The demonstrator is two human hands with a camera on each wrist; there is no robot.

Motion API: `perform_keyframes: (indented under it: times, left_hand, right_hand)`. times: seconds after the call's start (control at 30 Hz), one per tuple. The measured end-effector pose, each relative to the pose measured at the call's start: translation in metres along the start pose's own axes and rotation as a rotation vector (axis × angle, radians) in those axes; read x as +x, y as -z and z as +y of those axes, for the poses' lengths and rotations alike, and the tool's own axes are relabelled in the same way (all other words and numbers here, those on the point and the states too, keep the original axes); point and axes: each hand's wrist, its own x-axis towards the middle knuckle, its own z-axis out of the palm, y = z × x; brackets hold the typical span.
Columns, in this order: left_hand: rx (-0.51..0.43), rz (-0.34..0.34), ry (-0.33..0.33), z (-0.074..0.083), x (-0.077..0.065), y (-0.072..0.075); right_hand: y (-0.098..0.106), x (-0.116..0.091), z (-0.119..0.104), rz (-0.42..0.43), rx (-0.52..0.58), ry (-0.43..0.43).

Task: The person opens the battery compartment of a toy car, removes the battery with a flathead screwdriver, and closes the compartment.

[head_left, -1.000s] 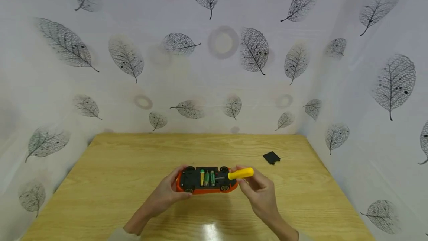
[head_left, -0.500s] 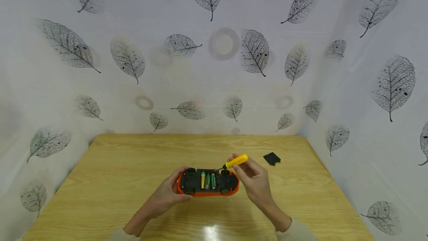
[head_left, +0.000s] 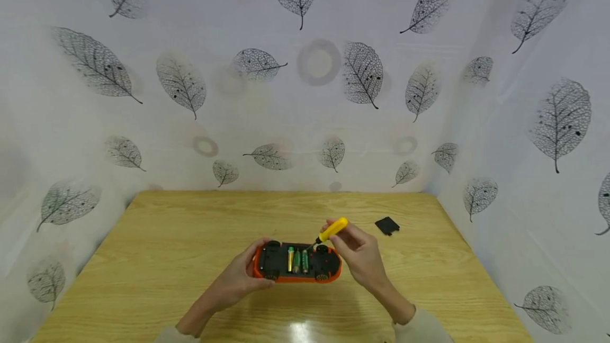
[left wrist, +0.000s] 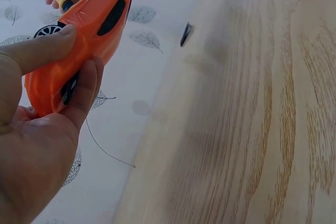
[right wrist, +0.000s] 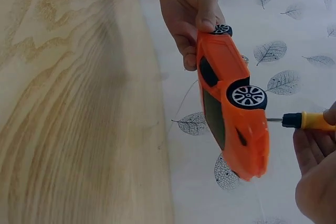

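An orange toy car (head_left: 329, 263) is turned with its black underside up, its battery bay uncovered. Three batteries (head_left: 297, 261) lie side by side in the bay. My left hand (head_left: 235, 279) grips the car by its left end, thumb along the near side; the left wrist view shows the fingers wrapped over the orange body (left wrist: 92, 30). In my right hand (head_left: 359, 255) a screwdriver (head_left: 332, 230) with a yellow handle is pinched, slanting down. Its metal tip is at the far end of the rightmost battery. From the right wrist view, the car hides the tip of the screwdriver shaft (right wrist: 274, 119).
A black battery cover (head_left: 387, 225) lies on the wooden table (head_left: 190, 226), to the right and beyond the hands. White leaf-printed cloth (head_left: 286, 99) stands behind the table and along both its sides.
My right hand has moved off the car's right end, and the screwdriver has swung from nearly level to steep, its tip now at the far end of the right battery. My left hand keeps its hold.
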Motion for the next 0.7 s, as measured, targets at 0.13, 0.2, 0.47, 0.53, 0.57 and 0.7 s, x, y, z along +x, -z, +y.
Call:
perform_keyframes:
  times: [0.13, 0.2, 0.47, 0.53, 0.57, 0.7]
  left_hand:
    - [0.002, -0.006, -0.012, -0.001, 0.000, -0.001]
    - [-0.002, -0.009, -0.016, -0.002, -0.001, -0.002]
    - [-0.006, -0.028, -0.024, -0.004, -0.001, -0.006]
    - [-0.008, -0.026, -0.020, -0.004, -0.002, -0.007]
    - [-0.009, -0.026, -0.019, -0.005, -0.002, -0.007]
    - [-0.019, -0.021, -0.012, -0.005, -0.001, -0.008]
  right_hand:
    - [0.002, 0.007, 0.001, -0.071, -0.035, -0.024]
    - [0.002, 0.011, 0.002, -0.094, -0.054, -0.046]
    - [0.001, 0.030, 0.004, -0.114, -0.047, -0.208]
    - [0.001, 0.034, 0.005, -0.114, -0.023, -0.271]
    - [0.002, 0.035, 0.006, -0.115, -0.010, -0.299]
    - [0.002, 0.040, 0.008, -0.122, 0.020, -0.374]
